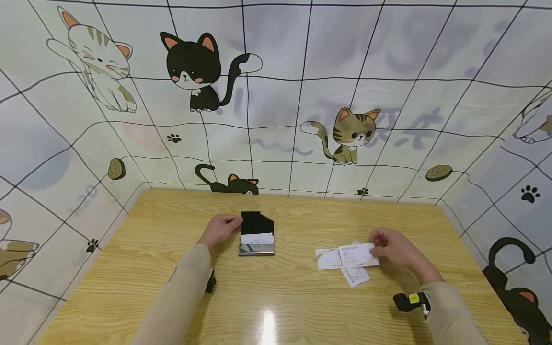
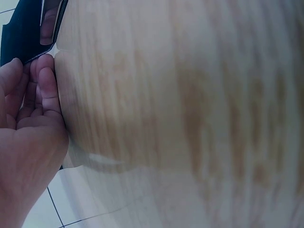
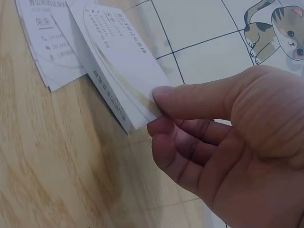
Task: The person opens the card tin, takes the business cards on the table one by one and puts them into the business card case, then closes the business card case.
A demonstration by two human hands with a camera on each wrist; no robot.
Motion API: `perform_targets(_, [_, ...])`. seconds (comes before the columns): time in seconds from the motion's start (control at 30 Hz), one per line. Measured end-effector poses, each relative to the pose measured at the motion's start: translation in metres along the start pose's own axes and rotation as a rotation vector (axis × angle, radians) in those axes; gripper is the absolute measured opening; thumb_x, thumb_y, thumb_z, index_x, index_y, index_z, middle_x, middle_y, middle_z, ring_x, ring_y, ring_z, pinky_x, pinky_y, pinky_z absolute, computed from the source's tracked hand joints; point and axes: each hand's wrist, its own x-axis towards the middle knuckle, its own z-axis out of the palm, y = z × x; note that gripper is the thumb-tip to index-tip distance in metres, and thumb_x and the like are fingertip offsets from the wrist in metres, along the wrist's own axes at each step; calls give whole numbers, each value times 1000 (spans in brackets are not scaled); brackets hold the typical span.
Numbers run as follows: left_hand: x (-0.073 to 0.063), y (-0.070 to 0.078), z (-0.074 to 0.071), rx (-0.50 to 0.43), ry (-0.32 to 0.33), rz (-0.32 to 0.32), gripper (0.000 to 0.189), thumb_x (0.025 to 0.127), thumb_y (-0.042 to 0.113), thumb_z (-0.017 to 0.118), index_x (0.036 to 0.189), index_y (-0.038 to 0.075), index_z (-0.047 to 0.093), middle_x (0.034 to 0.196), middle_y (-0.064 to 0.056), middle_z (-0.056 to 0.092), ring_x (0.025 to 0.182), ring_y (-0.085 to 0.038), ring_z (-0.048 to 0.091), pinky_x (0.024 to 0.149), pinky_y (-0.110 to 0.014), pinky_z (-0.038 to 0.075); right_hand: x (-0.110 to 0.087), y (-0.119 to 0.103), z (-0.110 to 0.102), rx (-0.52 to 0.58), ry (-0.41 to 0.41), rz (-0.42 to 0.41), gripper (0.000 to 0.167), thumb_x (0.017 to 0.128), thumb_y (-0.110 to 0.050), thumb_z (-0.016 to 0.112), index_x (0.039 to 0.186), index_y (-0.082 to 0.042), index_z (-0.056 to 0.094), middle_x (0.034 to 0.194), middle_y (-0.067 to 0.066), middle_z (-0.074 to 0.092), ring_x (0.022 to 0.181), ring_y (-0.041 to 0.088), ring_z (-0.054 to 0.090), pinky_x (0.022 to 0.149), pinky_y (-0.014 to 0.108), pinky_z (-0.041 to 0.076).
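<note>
A business card case [image 1: 256, 223] lies unfolded on the table, its black lid turned to the far side. White cards [image 1: 258, 238] show in its shiny metal half. At the lid's left edge, my left hand [image 1: 221, 230] pinches the case between thumb and fingers; the left wrist view shows the case [image 2: 21, 31] only in part. Over to the right, my right hand [image 1: 393, 247] holds a white business card [image 3: 118, 61] by its end, thumb on top and fingers beneath. Below and beside that card lie other loose cards [image 1: 355, 277], overlapping at different angles.
The wooden table [image 1: 293, 302] runs back to a wall covering [image 1: 276, 105] printed with cats and grid lines. A black device with a yellow label [image 1: 409, 301] is strapped at the right wrist. Another dark device [image 1: 210, 281] shows by the left forearm.
</note>
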Motion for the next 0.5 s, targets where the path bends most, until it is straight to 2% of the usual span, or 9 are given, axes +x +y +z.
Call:
perform_targets(0.3, [0,-1,-1,9,-1,6,29,106,25,62,121,5,77,103,-8,75,103,-23,71,109,-48,46,0,-12,4,126,22,-9,18,90,1,74,106,2,65,93,10,62,81,18,54,65,24,49])
perform_targets(0.5, [2,0,0,14,6,7,29,106,25,62,120,5,77,102,-8,75,102,-22,71,108,-48,47,2,-22,9,133,48,-1,18,93,-2,73,110,2,67,96,10,64,83,19,57,65,25,53])
